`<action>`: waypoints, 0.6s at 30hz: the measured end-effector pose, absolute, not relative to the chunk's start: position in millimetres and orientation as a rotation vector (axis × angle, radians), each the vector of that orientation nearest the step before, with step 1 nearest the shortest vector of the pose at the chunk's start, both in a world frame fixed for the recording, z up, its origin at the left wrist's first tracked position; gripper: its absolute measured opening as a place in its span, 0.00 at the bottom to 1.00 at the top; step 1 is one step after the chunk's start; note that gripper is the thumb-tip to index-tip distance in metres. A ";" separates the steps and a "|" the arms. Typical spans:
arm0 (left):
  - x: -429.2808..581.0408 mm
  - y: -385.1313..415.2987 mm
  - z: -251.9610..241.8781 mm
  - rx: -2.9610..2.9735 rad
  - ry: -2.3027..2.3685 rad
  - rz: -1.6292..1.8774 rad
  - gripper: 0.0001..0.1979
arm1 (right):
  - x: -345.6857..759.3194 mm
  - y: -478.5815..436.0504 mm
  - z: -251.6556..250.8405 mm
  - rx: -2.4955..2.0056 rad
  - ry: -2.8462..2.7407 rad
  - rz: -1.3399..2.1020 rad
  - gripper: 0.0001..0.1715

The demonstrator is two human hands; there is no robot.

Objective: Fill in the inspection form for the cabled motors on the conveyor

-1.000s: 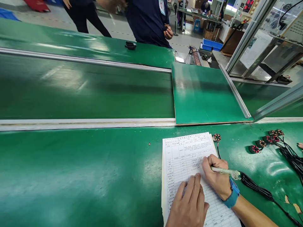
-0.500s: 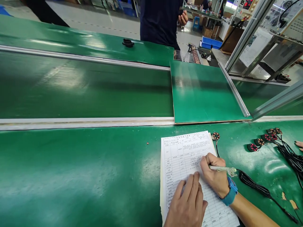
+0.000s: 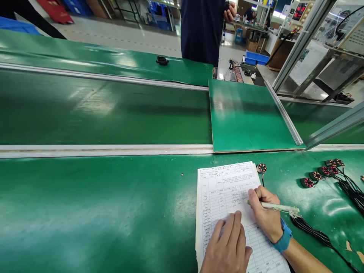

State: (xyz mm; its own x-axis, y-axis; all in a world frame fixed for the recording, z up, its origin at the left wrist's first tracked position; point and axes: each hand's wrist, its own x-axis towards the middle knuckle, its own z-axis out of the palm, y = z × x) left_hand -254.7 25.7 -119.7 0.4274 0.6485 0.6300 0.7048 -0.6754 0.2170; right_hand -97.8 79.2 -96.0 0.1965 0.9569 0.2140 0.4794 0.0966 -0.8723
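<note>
A printed form [image 3: 209, 204] with handwritten entries lies on top of other sheets on the green bench. My left hand [image 3: 227, 246] rests flat on its lower part, fingers stretched out. In my right hand [image 3: 265, 214] is a pale pen [image 3: 280, 207], its tip over the right side of the form near the written figures. A blue watch [image 3: 284, 237] is on my right wrist. Just past the form's top right corner sits a small round motor [image 3: 261, 168] with a black cable, partly hidden by the papers and my hand.
Several similar round motors [image 3: 324, 170] with bundled black cables [image 3: 352, 195] lie at the right. A sunken green conveyor belt [image 3: 127, 117] runs behind the bench, partly bridged by a green board [image 3: 253, 117]. A person [image 3: 200, 34] stands beyond, and a metal frame [image 3: 301, 45] rises at the right.
My right hand has shifted slightly right relative to the form and the pen lies at a flatter angle, its tip now showing. The whole view has moved a little. My left hand stays on the form.
</note>
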 end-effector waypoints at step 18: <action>-254.3 27.7 -115.3 -2.583 -1.236 -1.052 0.16 | -101.3 81.4 -83.6 -1.493 -1.544 0.591 0.13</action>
